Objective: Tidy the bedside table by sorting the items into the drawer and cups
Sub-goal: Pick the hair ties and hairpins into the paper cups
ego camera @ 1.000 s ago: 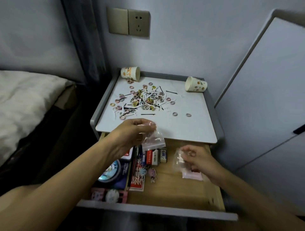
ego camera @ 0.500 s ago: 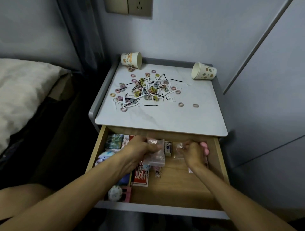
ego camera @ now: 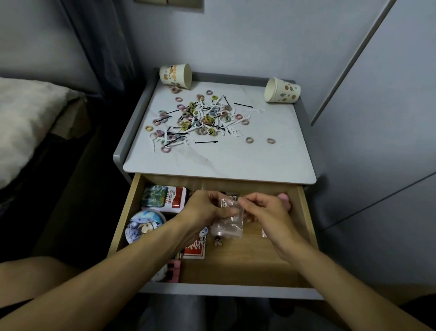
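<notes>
Two cups (ego camera: 175, 75) lie tipped on the table (ego camera: 219, 163); both hands (ego camera: 204, 208) pinch one clear bag (ego camera: 228, 224) over the drawer (ego camera: 236, 267).

Hidden and unreadable around your hands

Your left hand (ego camera: 204, 210) and right hand (ego camera: 264, 212) cover much of the clear bag (ego camera: 228, 223), so you cannot tell its contents. Your left forearm hides part of the red card box (ego camera: 194, 250). The wall socket (ego camera: 168, 2) is cut off by the top edge.
</notes>
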Demonstrator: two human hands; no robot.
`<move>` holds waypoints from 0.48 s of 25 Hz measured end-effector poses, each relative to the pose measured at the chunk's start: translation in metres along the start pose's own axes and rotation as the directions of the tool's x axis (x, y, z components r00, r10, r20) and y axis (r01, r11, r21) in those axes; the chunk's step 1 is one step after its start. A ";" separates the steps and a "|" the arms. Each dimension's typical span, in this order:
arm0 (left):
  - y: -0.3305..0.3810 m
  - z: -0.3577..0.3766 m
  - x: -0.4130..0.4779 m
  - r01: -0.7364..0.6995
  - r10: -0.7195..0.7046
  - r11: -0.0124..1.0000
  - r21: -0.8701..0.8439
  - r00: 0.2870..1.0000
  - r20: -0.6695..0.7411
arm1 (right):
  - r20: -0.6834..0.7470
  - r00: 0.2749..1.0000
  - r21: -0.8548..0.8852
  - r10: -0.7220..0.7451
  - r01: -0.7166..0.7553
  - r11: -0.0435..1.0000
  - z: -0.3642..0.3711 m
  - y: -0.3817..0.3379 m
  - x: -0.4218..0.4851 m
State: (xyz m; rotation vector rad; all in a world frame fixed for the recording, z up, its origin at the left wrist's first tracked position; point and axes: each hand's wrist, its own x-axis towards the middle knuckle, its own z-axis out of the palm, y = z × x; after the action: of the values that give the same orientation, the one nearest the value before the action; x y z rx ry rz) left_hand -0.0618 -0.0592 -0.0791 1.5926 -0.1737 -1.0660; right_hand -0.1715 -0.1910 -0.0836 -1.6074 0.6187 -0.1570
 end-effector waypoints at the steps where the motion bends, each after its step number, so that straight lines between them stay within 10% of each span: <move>1: -0.001 0.002 -0.001 -0.010 0.011 1.000 0.018 1.000 -0.018 | -0.015 1.000 -0.018 0.004 -0.005 1.000 0.000 0.000 0.001; 12: -0.009 -0.006 0.007 -0.035 0.026 0.998 -0.058 0.988 -0.155 | -0.061 0.998 0.030 0.011 -0.009 1.000 0.010 0.007 0.001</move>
State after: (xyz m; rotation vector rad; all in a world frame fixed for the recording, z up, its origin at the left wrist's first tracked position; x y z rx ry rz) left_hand -0.0573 -0.0561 -0.0907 1.6050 -0.0603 -0.9114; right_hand -0.1677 -0.1825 -0.0919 -1.5755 0.6683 -0.2077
